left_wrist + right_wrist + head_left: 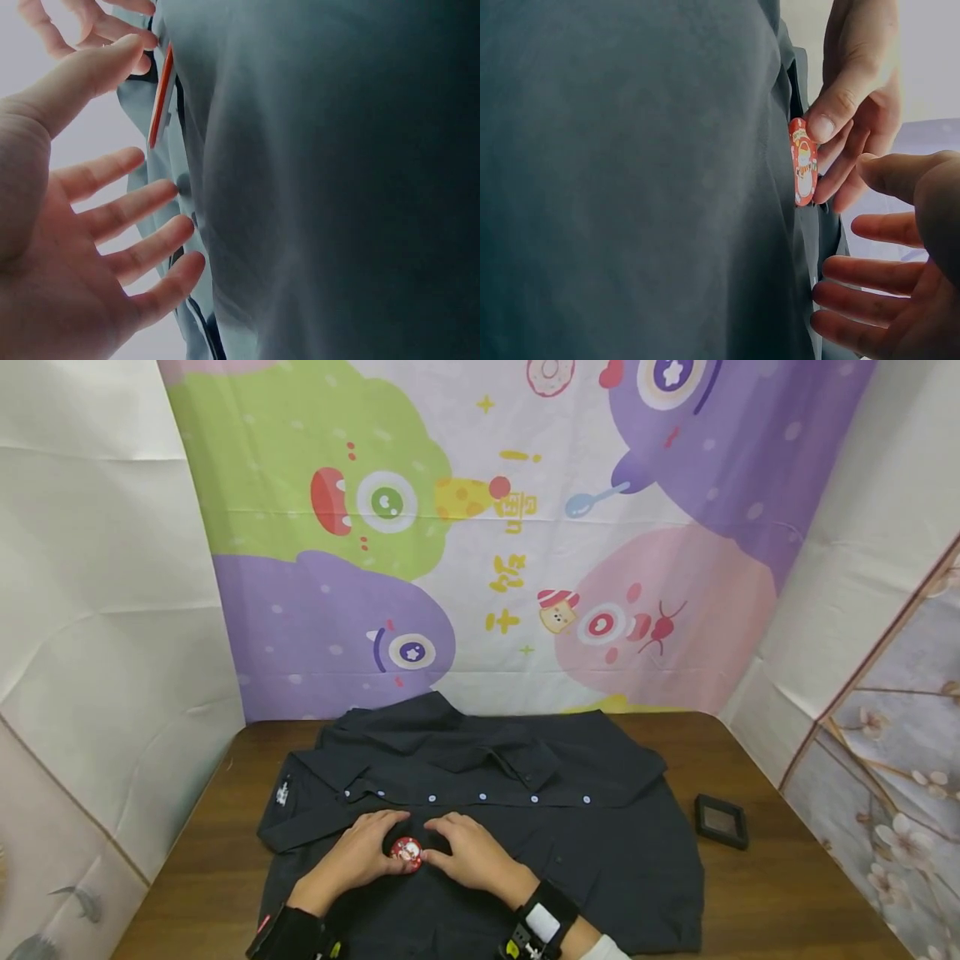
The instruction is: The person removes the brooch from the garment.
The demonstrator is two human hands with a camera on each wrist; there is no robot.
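A round red badge [407, 853] with a snowman picture lies on a dark button-up shirt [600, 860], below its row of pale buttons. My left hand [363, 850] curves around the badge's left side, its thumb at or very near the rim. In the left wrist view that hand's fingers [142, 214] are spread apart. My right hand [476, 858] is on the other side, thumb pointing at the badge. The right wrist view shows a gap between this thumb and the badge [804, 163], with the fingers extended over the cloth. The badge's back is hidden from the head view.
The shirt covers much of a brown wooden table [195, 860], its collar [288, 797] at the left. A small black square case [722, 821] sits right of the shirt. A cartoon-printed curtain [480, 610] hangs behind the table's far edge.
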